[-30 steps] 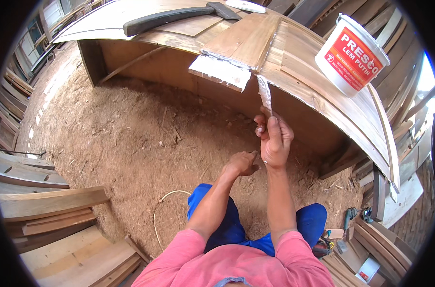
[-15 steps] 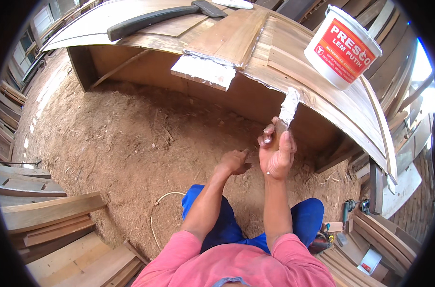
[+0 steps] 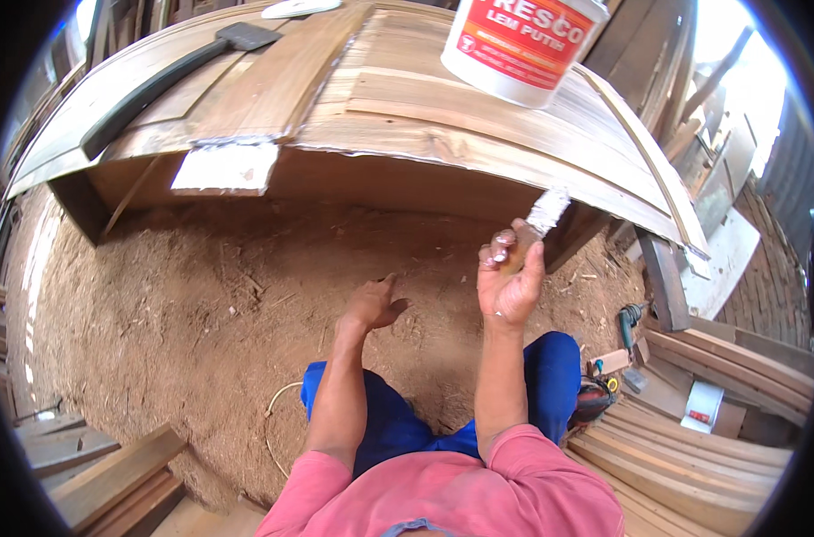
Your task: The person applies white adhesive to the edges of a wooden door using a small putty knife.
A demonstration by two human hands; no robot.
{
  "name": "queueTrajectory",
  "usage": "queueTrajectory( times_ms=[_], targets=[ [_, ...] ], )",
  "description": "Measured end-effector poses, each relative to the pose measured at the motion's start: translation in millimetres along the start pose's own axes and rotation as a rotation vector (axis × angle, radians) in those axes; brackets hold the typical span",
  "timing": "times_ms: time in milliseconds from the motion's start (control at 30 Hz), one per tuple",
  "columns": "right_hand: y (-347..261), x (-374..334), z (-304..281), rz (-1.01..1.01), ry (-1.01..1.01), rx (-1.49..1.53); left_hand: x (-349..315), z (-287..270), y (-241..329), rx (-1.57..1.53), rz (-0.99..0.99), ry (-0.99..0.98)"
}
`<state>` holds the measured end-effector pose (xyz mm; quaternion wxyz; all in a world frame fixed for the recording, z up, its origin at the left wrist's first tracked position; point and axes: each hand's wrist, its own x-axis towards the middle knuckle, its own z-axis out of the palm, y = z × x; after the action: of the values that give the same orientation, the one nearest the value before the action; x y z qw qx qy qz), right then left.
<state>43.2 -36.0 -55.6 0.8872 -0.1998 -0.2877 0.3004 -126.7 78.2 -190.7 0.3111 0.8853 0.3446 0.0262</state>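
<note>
My right hand point(image 3: 507, 285) grips a flat wooden stick point(image 3: 522, 252), its upper end thick with white glue. The stick is raised near the front edge of a wooden door panel point(image 3: 407, 134) lying on a support. My left hand point(image 3: 373, 302) holds nothing and hovers over the sawdust, index finger and thumb apart. A glue-covered tenon point(image 3: 226, 168) juts from the panel's near edge, left of my hands. Glue also lines the joint above it. A white bucket with a red label point(image 3: 514, 54) stands on the panel, its top cut off by the frame.
A dark mallet point(image 3: 161, 94) and a white lid point(image 3: 299, 8) lie on the panel. Sawdust covers the ground point(image 3: 192, 304). Stacked boards point(image 3: 693, 461) lie at the right, with a drill point(image 3: 630, 324) and a white tub point(image 3: 702, 407) nearby. More planks point(image 3: 116, 479) are at lower left.
The view has swung right, so the panel, mallet and bucket appear farther left. My right hand still holds the glue-coated stick, now tilted more to the right; my left hand stays free.
</note>
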Motion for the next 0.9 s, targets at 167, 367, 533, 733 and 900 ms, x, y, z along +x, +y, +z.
queueTrajectory(
  times_ms=[167,367,533,733,900],
  targets=[
    [-19.5,-1.7,-18.1,-0.042,-0.043,-0.009,0.6,-2.5,11.9,-0.013,0.021,-0.022],
    [9.8,-0.3,2.3,0.177,-0.147,-0.093,-3.7,-10.9,27.7,-0.003,-0.066,-0.022],
    [2.5,5.5,-6.1,0.119,-0.096,-0.097,1.2,2.9,17.9,-0.036,-0.035,0.020],
    [-44.9,11.8,-33.0,-0.123,0.136,0.015,-1.3,1.6,23.2,-0.033,0.026,0.017],
    [-73.2,21.6,-48.5,-0.234,0.171,-0.035,-2.0,-4.4,42.3,-0.038,-0.001,-0.029]
  ],
)
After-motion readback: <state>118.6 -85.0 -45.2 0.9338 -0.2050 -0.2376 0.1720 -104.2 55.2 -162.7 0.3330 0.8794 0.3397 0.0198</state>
